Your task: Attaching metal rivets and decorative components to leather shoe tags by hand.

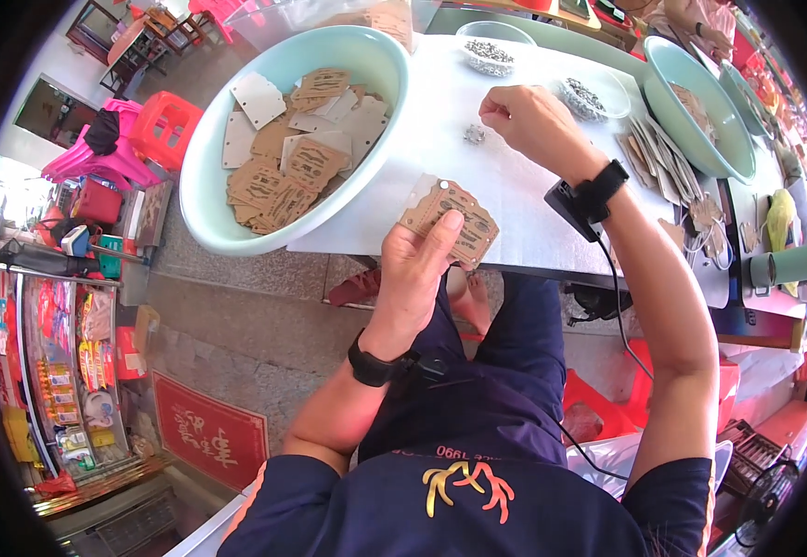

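Brown printed card [473,237] with a scalloped edge rests in your left hand [411,269], over the near edge of the white table [524,218]. In the head view, your left thumb lies flat across the card's face and the fingers close behind it, so that hand is holding it; a whitish piece shows along the card's left side, and a small pale round dot sits near its top corner. Your right hand [535,130] hangs above the table, farther forward, its fingers bent in close together; you cannot tell from here whether anything is pinched between them. Just beside those fingertips, a few small shiny pieces [474,135] lie loose on the table. Beyond your right hand stands a clear round tub [498,34] with a heap of small metallic bits, and near your right wrist is a clear dish [615,98] with darker ones. To your left, a large pale green basin [201,190] carries a jumble of brown and white cards [315,162]. To your right, flat brown pieces [661,158] lie in an overlapping row beside a second green basin [726,156], with a green bottle [784,269] nearer to you.
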